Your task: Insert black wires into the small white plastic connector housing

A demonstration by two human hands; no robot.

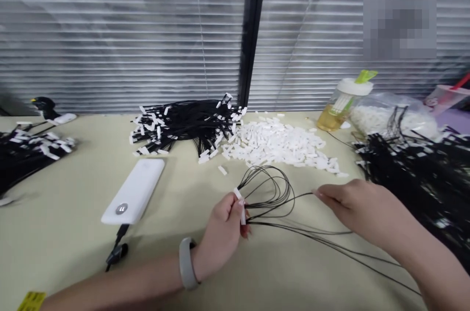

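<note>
My left hand, with a grey band on its wrist, pinches small white clips together with the ends of several thin black cords that loop up over the table. My right hand holds one of those cords by the fingertips, a little to the right of the loops. The cords trail off to the lower right across the beige table.
A heap of loose white clips lies behind the hands. A bundle of finished black cords with clips lies left of it, another at far left, and a black cord pile at right. A white power bank, a bottle, a clip bag.
</note>
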